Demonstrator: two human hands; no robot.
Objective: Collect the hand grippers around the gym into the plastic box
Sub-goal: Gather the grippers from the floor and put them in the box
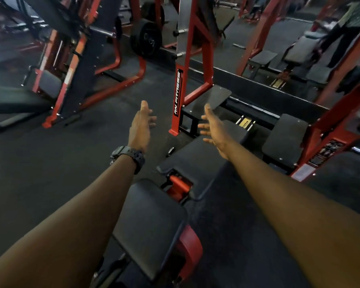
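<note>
Two hands reach out in front, both w/ fingers spread and loose, holding nothing. The left hand point(142, 123) has a black watch point(129, 155) on its wrist. The right hand point(213, 126) is just beside it, palms facing in. Under the arms sits a black padded bench point(152, 225) w/ red parts. A red post point(180, 90) stands ahead on the dark floor point(50, 163). No hand grippers or plastic box can be seen.
</note>
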